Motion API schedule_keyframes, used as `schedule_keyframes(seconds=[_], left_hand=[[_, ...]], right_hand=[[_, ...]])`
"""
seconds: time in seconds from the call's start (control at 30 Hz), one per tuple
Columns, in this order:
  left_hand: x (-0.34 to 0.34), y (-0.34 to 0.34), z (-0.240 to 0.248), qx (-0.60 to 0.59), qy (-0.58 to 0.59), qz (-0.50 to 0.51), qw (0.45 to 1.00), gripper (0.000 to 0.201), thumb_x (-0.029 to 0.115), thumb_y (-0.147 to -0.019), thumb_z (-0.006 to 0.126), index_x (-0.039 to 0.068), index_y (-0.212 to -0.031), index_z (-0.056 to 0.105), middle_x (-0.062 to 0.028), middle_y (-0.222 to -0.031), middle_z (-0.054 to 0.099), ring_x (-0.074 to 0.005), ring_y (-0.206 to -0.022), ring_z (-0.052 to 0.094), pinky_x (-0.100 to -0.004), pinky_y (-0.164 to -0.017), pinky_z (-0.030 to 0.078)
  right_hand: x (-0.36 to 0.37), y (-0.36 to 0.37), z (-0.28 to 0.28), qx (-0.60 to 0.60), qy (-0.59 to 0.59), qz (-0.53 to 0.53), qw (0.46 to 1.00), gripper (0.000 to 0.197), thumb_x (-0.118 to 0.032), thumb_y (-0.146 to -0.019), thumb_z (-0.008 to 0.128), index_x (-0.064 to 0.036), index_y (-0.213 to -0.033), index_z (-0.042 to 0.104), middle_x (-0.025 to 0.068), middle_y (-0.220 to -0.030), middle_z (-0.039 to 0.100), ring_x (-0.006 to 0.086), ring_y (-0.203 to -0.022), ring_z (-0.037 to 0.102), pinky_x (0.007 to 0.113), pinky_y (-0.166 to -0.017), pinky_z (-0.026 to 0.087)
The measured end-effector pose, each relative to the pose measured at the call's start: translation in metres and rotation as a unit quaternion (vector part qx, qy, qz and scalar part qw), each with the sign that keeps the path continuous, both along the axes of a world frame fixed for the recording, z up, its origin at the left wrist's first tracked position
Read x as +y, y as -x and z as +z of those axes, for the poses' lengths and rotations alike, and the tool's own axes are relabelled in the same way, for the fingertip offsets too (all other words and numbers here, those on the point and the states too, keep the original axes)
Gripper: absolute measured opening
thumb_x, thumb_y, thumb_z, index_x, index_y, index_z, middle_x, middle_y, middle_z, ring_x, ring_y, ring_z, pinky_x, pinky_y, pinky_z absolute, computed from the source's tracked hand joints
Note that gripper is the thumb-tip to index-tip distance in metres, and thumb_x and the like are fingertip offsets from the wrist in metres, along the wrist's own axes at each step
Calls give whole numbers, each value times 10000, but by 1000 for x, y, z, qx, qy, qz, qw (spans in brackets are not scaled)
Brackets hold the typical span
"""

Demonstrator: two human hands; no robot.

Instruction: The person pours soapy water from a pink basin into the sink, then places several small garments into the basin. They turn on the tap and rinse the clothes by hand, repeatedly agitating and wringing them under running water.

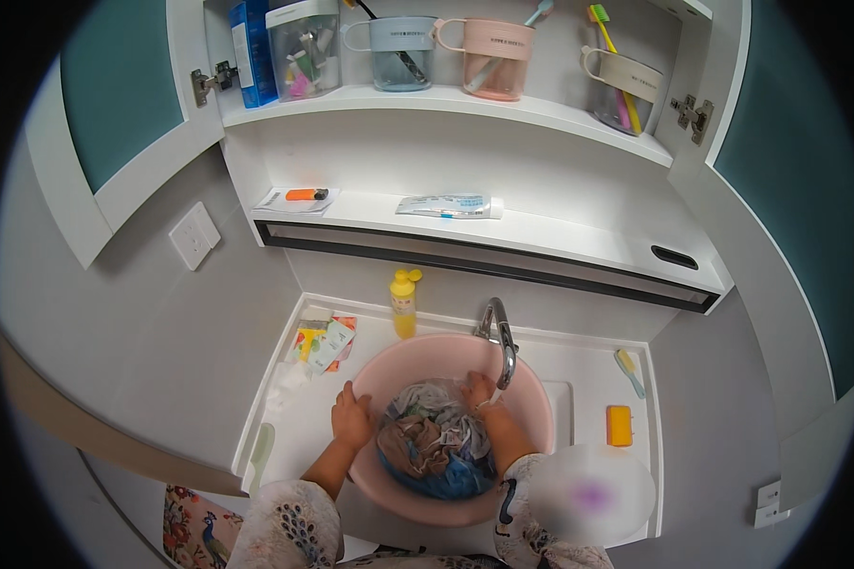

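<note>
A round pink basin (527, 384) stands in front of the tap, holding a tangle of wet clothes (417, 446) in grey, brown and blue. My left hand (353, 419) lies over the basin's left rim, its fingers curled around the edge. Inside the basin, at the far right of the heap, my right hand (479, 391) is closed on the clothes; some of its fingers are hidden. A pale band circles the right wrist. The chrome tap (503, 341) arches just above that hand.
Behind the basin stands a yellow bottle (403, 303). Packets (327, 343) lie left; an orange-yellow block (619, 426) and a brush (629, 372) lie right. A toothpaste tube (449, 206) and lighter (306, 194) occupy the lower shelf, below cups (496, 57). Open cabinet doors (142, 180) flank them.
</note>
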State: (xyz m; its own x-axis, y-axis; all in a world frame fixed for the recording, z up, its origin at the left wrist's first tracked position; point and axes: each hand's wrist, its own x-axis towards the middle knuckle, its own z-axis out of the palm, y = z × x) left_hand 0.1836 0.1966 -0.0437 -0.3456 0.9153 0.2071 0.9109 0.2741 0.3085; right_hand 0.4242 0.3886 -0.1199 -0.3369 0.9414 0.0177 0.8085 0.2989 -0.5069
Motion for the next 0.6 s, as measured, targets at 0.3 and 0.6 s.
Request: schedule_keyframes(seconds=[0.3,0.6], left_hand=[[0,3,-10,-6,9,1,1000,365,163,-667,651,106,-1027,627,-249,-1335,329,-386,-1128,419,-444,-843,426],[2,-2,-3,12,1,-8,1000,370,142,-644,660,90,-1010,633,-246,-1321,343,-385,-1087,449,-430,-843,436]], right_hand=[[7,-9,-15,28,99,33,994,223,-275,-734,605,-81,-795,696,171,-817,648,302,-805,636,398,-783,488],[-24,-31,39,11,2,-7,1000,279,-347,-833,543,-93,-895,642,168,-898,641,360,-819,613,430,-741,489]])
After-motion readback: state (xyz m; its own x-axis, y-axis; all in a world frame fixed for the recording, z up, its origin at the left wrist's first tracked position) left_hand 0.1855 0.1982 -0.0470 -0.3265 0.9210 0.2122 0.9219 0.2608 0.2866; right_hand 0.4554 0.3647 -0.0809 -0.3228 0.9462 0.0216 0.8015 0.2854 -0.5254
